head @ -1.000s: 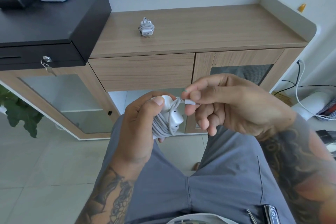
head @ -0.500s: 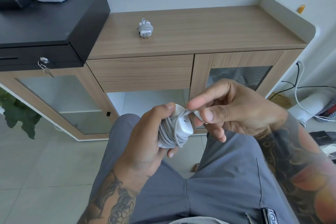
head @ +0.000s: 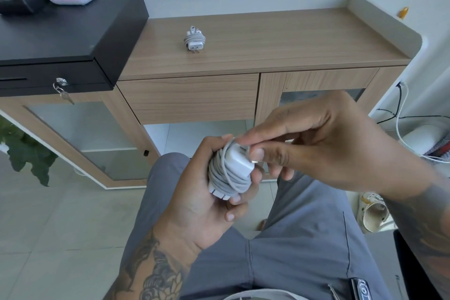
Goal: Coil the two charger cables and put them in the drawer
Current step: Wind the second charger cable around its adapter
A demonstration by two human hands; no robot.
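My left hand (head: 204, 204) grips a white charger (head: 231, 170) with its grey cable wound round the block, held over my lap. My right hand (head: 314, 146) pinches the cable's end plug against the charger's right side between thumb and forefinger. A second white charger (head: 194, 40), its cable wrapped round it, lies on the wooden cabinet top (head: 280, 41). The closed wooden drawer (head: 190, 98) sits below that top, straight ahead of my hands.
A black cash box (head: 68, 39) with a key in its lock stands on the cabinet's left end, with a white device on it. Glass doors flank the drawer. A plant (head: 26, 153) is at the left, cables and a sandal (head: 372, 212) on the floor at right.
The loose end of the cable has been wound down onto the charger. My right hand moved in from a short pull to press the plug at the block. Both hands dropped slightly lower.
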